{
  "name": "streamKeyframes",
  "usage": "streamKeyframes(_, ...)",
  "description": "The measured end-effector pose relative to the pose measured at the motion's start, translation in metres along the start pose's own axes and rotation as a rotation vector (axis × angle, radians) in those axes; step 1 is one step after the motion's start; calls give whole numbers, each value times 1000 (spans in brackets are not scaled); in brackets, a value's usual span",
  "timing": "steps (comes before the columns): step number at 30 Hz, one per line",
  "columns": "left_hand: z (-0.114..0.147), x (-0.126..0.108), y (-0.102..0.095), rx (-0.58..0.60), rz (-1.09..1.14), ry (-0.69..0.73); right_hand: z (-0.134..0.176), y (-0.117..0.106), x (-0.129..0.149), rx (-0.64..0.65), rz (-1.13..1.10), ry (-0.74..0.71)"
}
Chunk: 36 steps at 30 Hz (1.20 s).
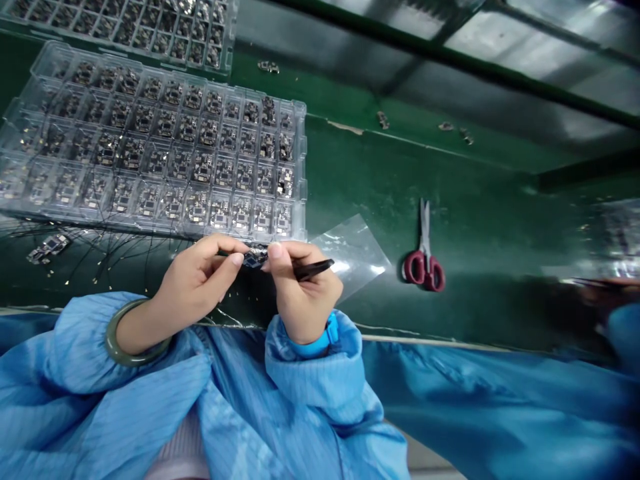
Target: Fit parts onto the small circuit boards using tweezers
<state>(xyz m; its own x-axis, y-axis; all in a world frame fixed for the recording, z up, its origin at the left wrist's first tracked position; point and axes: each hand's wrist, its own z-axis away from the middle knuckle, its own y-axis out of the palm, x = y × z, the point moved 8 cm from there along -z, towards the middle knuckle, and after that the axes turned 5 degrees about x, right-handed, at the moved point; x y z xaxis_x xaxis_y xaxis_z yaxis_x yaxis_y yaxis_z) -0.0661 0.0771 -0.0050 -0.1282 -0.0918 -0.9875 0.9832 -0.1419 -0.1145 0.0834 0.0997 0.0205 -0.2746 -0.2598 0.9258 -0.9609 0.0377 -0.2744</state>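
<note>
From my feed: left hand (200,280) pinches a small circuit board (254,257); right hand (306,287) grips a black tool (315,269) beside it. Tray (301,220) just beyond.

- Tray (302,167): clear, hard-looking plastic with a glossy surface.
- Board (254,259) at the fingertips: bright metallic glints on a dark face.
- Black tool (316,269): smooth, apparently plastic.
- Scissors (424,257): grey metal blades, smooth red plastic handles.
- Film (353,255): thin transparent plastic, shiny with highlights.
- Worktop (360,177): smooth green, faint sheen.
- Sleeve (317,380): finely striped blue cloth, creased, soft sheen.
- Bangle (113,339): hard, smooth, polished.
</note>
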Motion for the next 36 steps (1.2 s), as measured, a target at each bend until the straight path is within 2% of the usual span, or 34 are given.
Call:
streamKeyframes(5,0,-9,0,-36,-98,150,0,0,-1,-5,16,8)
streamKeyframes(19,4,-21,-4,-107,-373,321,1,1,-5,2,-31,16)
streamKeyframes(28,4,-27,-1,-120,-419,424,0,-2,-10,-1,24,55)
streamKeyframes(30,3,-29,2,-115,-399,452,2,-8,-17,-23,47,80)
streamKeyframes(33,-2,-30,1,-123,-384,469,2,-15,-42,-69,55,231)
streamKeyframes(36,-8,-27,2,-98,-389,445,1,-16,-60,-63,38,353)
